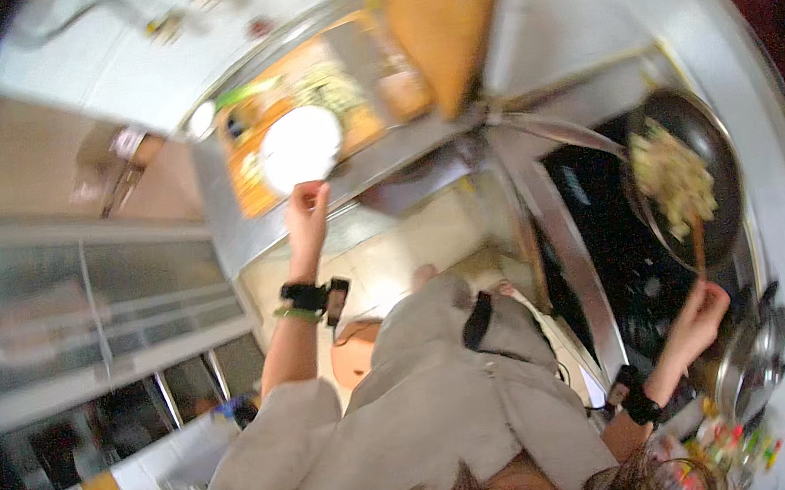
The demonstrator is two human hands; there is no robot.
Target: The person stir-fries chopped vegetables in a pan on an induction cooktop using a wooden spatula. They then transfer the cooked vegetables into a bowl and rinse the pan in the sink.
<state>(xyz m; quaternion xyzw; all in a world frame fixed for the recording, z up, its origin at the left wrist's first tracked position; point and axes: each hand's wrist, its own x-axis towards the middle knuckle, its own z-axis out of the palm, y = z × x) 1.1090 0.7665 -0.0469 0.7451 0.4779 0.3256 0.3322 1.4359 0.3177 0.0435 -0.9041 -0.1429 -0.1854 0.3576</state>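
Note:
My left hand (306, 215) pinches the near rim of a round white plate (302, 146). The plate overlaps a wooden cutting board (251, 202) on the metal counter, though blur hides whether it rests there or is lifted. Pale chopped food (326, 91) lies on the board behind it. My right hand (699, 317) grips a thin wooden utensil (699, 244), whose far end is among pale cooked pieces of food (670, 174) in a dark wok (712, 154). The wok sits over a black stove (591, 184), its handle pointing left.
A large wooden board (442, 18) stands upright behind the counter corner. Beside my right wrist are a glass lid (752, 362) and several colourful containers or packets (726, 446), blurred. A glass-fronted cabinet (105, 295) is at left. Green vegetable stalks (249, 91) lie on the cutting board.

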